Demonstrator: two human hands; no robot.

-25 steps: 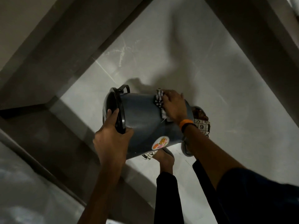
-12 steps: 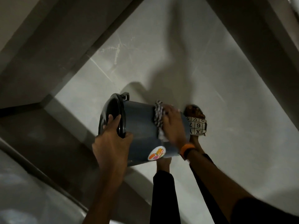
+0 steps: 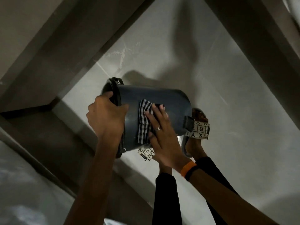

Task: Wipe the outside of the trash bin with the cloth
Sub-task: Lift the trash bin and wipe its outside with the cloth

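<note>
A dark grey trash bin point(image 3: 168, 101) with a black rim and lid is held on its side above the floor, its top end pointing left. My left hand point(image 3: 106, 117) grips the black rim. A black-and-white striped cloth point(image 3: 143, 120) lies flat on the bin's side wall. My right hand point(image 3: 160, 135) presses the cloth against the wall with spread fingers. A black foot pedal point(image 3: 188, 124) sticks out at the bin's base on the right.
My two feet in patterned sandals point(image 3: 200, 130) stand on the pale tiled floor point(image 3: 227, 78) right under the bin. A dark raised step or ledge point(image 3: 53, 65) runs along the left. A dark band crosses the upper right.
The bin has been turned, so the orange sticker is out of sight and the pedal shows. My right hand slid the cloth from the far side toward the near middle of the wall.
</note>
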